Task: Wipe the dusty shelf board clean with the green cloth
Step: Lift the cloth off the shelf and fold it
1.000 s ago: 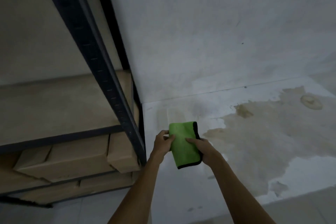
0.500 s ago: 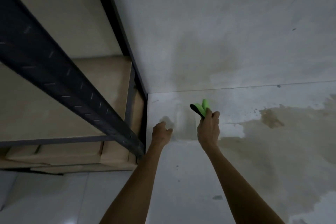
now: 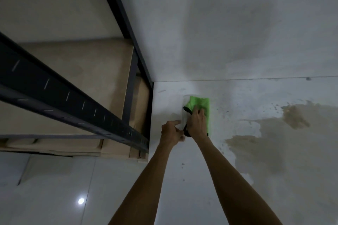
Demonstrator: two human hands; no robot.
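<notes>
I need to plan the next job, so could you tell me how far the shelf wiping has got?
Done: nothing shows yet; the board looks untouched. In hand: the right hand presses the cloth to the wall beside the rack, left hand next to it. Left: the whole board.

Your shelf rack (image 3: 73,100) stands at the left, a dark metal frame carrying a beige shelf board (image 3: 82,71). Cardboard boxes (image 3: 113,149) are packed beneath it, low by the glossy white floor (image 3: 54,188). Just beside the rack, the green cloth (image 3: 201,102) lies flat against a white, brown-stained surface (image 3: 256,133), and your right hand (image 3: 196,123) presses on it.
</notes>
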